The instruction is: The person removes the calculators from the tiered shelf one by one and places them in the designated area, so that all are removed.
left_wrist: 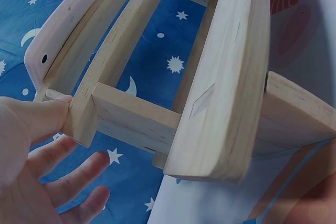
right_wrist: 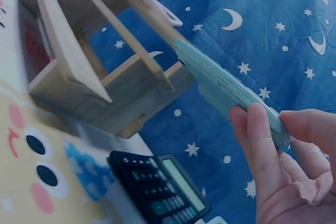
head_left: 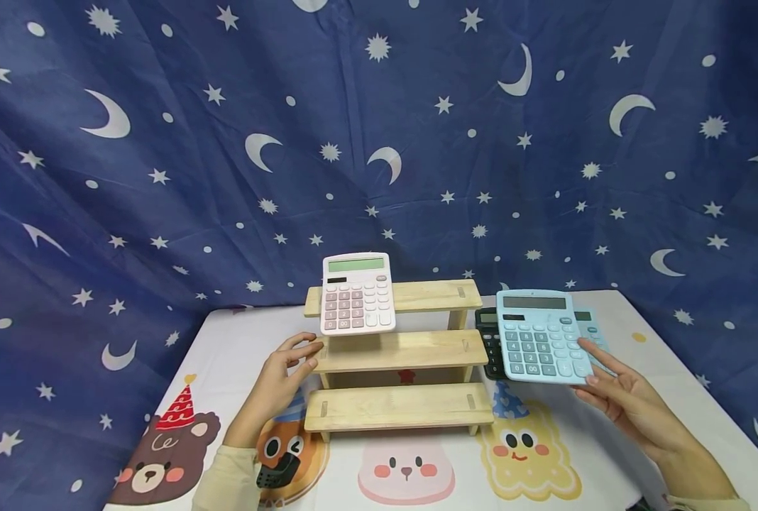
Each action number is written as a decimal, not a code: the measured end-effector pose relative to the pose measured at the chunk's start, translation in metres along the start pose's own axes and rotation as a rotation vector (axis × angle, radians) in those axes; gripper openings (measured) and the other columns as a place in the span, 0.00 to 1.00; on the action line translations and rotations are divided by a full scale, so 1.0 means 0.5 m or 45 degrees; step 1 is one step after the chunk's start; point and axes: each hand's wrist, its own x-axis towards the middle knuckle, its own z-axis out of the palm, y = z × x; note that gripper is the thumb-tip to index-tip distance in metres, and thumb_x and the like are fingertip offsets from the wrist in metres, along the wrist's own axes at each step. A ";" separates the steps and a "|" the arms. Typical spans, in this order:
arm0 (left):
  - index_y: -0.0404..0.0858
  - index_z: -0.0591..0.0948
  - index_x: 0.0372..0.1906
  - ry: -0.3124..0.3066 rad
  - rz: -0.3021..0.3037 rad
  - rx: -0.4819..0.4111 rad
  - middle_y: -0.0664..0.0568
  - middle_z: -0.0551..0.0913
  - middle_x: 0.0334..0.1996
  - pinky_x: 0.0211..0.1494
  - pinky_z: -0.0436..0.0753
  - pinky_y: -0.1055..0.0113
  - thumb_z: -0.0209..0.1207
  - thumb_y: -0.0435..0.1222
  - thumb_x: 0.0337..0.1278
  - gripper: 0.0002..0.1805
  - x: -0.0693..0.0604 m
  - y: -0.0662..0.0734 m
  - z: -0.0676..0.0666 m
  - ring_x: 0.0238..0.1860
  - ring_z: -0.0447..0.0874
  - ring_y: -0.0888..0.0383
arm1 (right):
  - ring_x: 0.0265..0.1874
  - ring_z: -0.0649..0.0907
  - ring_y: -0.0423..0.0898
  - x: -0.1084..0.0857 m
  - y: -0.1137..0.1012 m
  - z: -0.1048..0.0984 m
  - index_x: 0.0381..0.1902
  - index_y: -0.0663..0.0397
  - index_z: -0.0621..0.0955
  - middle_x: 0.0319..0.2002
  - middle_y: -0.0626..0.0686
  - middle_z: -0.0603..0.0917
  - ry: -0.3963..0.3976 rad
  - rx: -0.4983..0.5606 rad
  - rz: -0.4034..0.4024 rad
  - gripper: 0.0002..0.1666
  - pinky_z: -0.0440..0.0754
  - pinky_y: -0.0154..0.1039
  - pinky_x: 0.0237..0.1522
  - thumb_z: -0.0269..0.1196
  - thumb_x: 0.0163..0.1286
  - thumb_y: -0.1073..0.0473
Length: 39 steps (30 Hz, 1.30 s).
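Your navy cloth (head_left: 417, 160), upper frame, carries white moons, stars and dots. Left of centre, you have a pale pink calculator (head_left: 357, 294) with pink and white keys; at right, a light blue calculator (head_left: 544, 339) with grey-blue and pale keys. Your shelf (head_left: 398, 408) is pale wood; your white tablecloth (head_left: 245, 341) shows a brown bear (head_left: 181, 454), lower left.

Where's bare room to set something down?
Top shelf, right of the pink calculator; middle shelf, right of the left hand; bottom shelf, in front. Crowded: right of the stand, where the held blue calculator overlaps, in the head view, a black calculator and another blue one.
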 end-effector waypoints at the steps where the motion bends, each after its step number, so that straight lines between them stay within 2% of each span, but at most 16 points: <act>1: 0.33 0.82 0.61 0.000 -0.001 -0.004 0.38 0.76 0.67 0.62 0.76 0.35 0.58 0.33 0.70 0.18 0.000 0.000 0.000 0.69 0.73 0.35 | 0.59 0.85 0.47 -0.002 0.002 0.000 0.75 0.36 0.69 0.65 0.49 0.81 -0.001 0.006 0.004 0.40 0.81 0.38 0.58 0.33 0.79 0.78; 13: 0.31 0.82 0.61 -0.005 0.007 -0.007 0.36 0.75 0.67 0.61 0.77 0.35 0.59 0.31 0.70 0.18 -0.003 0.003 0.000 0.68 0.72 0.32 | 0.62 0.83 0.48 -0.033 0.021 -0.012 0.75 0.37 0.69 0.66 0.48 0.80 -0.040 0.111 0.059 0.40 0.79 0.40 0.61 0.31 0.79 0.77; 19: 0.33 0.82 0.62 -0.005 0.004 -0.004 0.36 0.75 0.67 0.61 0.77 0.35 0.59 0.32 0.70 0.19 -0.003 0.000 0.000 0.68 0.73 0.33 | 0.61 0.84 0.46 -0.049 0.035 -0.018 0.74 0.34 0.70 0.66 0.44 0.81 0.012 0.045 0.109 0.39 0.81 0.39 0.59 0.33 0.80 0.75; 21: 0.33 0.82 0.62 -0.008 0.009 -0.005 0.36 0.75 0.67 0.61 0.77 0.35 0.59 0.32 0.70 0.19 -0.002 -0.001 0.000 0.68 0.72 0.33 | 0.61 0.84 0.45 -0.056 0.040 -0.020 0.73 0.33 0.71 0.65 0.44 0.81 0.027 0.041 0.130 0.39 0.81 0.39 0.59 0.33 0.81 0.75; 28: 0.33 0.81 0.62 -0.020 0.010 -0.029 0.37 0.74 0.68 0.61 0.77 0.36 0.59 0.33 0.70 0.19 -0.001 -0.005 0.001 0.69 0.72 0.33 | 0.62 0.83 0.46 -0.076 0.052 -0.032 0.72 0.31 0.72 0.66 0.42 0.80 0.012 0.157 0.233 0.39 0.80 0.40 0.61 0.32 0.81 0.74; 35: 0.31 0.81 0.62 -0.033 0.028 -0.077 0.35 0.73 0.68 0.61 0.78 0.38 0.59 0.33 0.70 0.20 -0.002 -0.007 0.000 0.69 0.72 0.34 | 0.61 0.83 0.44 -0.094 0.058 -0.040 0.69 0.26 0.74 0.64 0.39 0.81 0.053 0.171 0.320 0.38 0.80 0.40 0.62 0.34 0.82 0.72; 39: 0.31 0.80 0.63 -0.035 0.027 -0.093 0.35 0.73 0.68 0.61 0.79 0.39 0.59 0.33 0.70 0.20 -0.003 -0.007 0.000 0.69 0.72 0.35 | 0.63 0.82 0.42 -0.099 0.064 -0.042 0.70 0.24 0.73 0.65 0.37 0.79 0.023 0.188 0.361 0.39 0.78 0.39 0.64 0.33 0.82 0.72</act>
